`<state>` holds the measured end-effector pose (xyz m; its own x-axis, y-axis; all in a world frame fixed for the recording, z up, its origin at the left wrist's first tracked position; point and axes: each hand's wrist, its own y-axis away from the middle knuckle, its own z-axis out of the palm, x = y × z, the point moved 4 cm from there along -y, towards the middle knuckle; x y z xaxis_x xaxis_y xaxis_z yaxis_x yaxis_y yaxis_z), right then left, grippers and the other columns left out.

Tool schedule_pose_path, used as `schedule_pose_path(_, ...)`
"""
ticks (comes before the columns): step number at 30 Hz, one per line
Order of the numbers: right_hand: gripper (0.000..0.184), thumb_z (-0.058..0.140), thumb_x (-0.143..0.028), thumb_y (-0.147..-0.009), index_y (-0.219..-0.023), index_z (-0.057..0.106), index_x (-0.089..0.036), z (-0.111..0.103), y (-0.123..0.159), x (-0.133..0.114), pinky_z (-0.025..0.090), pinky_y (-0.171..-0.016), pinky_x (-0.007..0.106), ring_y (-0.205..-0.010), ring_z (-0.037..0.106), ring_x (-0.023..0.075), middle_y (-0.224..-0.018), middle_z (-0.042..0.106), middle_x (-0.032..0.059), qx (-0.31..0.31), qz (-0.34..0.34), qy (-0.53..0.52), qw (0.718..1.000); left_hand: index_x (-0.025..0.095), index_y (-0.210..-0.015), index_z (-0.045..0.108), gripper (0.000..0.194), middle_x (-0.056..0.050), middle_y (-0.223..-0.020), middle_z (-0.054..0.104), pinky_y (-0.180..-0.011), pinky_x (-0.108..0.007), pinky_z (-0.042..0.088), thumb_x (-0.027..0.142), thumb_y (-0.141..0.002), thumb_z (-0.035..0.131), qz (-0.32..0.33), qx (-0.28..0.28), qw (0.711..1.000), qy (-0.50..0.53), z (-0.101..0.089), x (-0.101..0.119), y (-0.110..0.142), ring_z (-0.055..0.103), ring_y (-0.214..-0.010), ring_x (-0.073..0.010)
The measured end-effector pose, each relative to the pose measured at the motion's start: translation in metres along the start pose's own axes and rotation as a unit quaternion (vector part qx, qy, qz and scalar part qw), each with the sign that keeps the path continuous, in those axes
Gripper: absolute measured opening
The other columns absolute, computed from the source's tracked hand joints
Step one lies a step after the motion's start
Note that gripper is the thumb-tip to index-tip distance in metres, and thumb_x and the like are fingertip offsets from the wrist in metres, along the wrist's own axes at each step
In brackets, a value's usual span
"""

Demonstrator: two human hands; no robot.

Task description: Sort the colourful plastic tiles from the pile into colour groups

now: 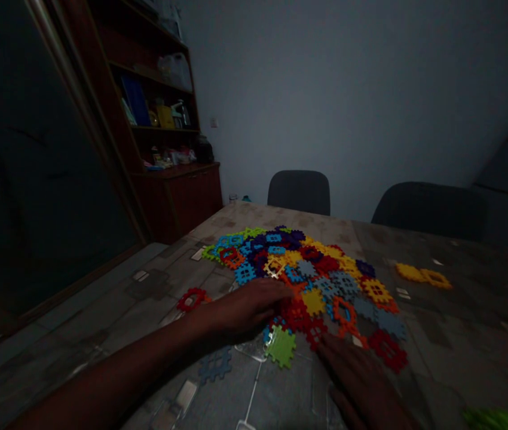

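The left hand (247, 304) lay open on a heap of plastic waffle blocks (312, 269) on the table (460, 322), and the right hand (352, 382) was spread at its near edge, neither visibly gripping. A green block (281, 347) sat between them, with dark chairs (299, 191) and wooden shelving (177, 203) beyond.

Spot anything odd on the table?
Two yellow plastic tiles lie apart on the table's right side, away from the main multicoloured tile heap. A red tile also sits off its left edge. No clear damage, though the room is dim.
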<state>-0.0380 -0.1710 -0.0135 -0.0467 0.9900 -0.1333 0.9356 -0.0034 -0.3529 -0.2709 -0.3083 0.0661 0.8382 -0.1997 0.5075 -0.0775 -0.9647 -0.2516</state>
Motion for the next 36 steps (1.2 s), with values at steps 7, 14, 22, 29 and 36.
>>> schedule_pose_path(7, 0.057, 0.059, -0.026, -0.089, -0.143, 0.052, -0.038, 0.007, -0.008, -0.008, 0.061, -0.085, 0.049, -0.101, 0.072, 0.0287, -0.119, 0.074, 0.0052, -0.035, -0.023, -0.007, 0.999, 0.026, -0.138, 0.053, 0.038, -0.008, -0.135, 0.064, -0.121, -0.047, 0.020, 0.017, -0.101, 0.054, 0.018, -0.036, 0.998, -0.040, 0.022, 0.002, -0.001, 0.054, -0.129, -0.0232)
schedule_pose_path(14, 0.087, 0.070, -0.040, -0.084, -0.158, 0.024, -0.030, 0.005, 0.000, -0.010, 0.059, -0.087, 0.045, -0.112, 0.068, 0.0318, -0.134, 0.066, 0.0111, 0.041, -0.020, 0.042, 0.998, 0.019, -0.128, 0.062, 0.032, -0.010, -0.126, 0.068, -0.107, -0.040, 0.042, 0.014, -0.099, 0.048, -0.047, 0.057, 0.994, -0.075, -0.018, -0.031, 0.002, 0.060, -0.119, -0.0237)
schedule_pose_path(22, 0.048, 0.059, -0.030, -0.093, -0.139, 0.054, -0.017, -0.004, -0.004, -0.015, 0.055, -0.092, 0.033, -0.109, 0.068, 0.0237, -0.127, 0.070, 0.0094, 0.063, -0.059, 0.128, 0.988, 0.024, -0.142, 0.052, 0.051, -0.011, -0.148, 0.054, -0.116, -0.048, 0.036, 0.012, -0.093, 0.055, -0.138, 0.100, 0.979, -0.115, -0.032, -0.076, 0.016, 0.050, -0.135, -0.0294)
schedule_pose_path(29, 0.037, 0.044, -0.031, -0.099, -0.131, 0.059, -0.017, -0.011, -0.016, -0.019, 0.058, -0.081, 0.030, -0.098, 0.072, 0.0195, -0.115, 0.074, 0.0082, 0.095, -0.069, 0.149, 0.982, 0.019, -0.141, 0.053, 0.050, -0.015, -0.139, 0.057, -0.111, -0.048, 0.041, 0.015, -0.091, 0.060, -0.144, 0.083, 0.978, -0.124, -0.016, -0.084, 0.013, 0.053, -0.127, -0.0305)
schedule_pose_path(36, 0.039, 0.043, -0.033, -0.102, -0.137, 0.055, -0.019, -0.019, -0.013, -0.018, 0.060, -0.083, 0.030, -0.101, 0.074, 0.0204, -0.119, 0.075, 0.0085, 0.118, -0.020, 0.080, 0.990, 0.017, -0.116, 0.067, 0.030, -0.010, -0.116, 0.070, -0.100, -0.039, 0.047, 0.011, -0.087, 0.066, -0.090, 0.011, 0.992, -0.093, -0.013, -0.061, 0.009, 0.063, -0.109, -0.0263)
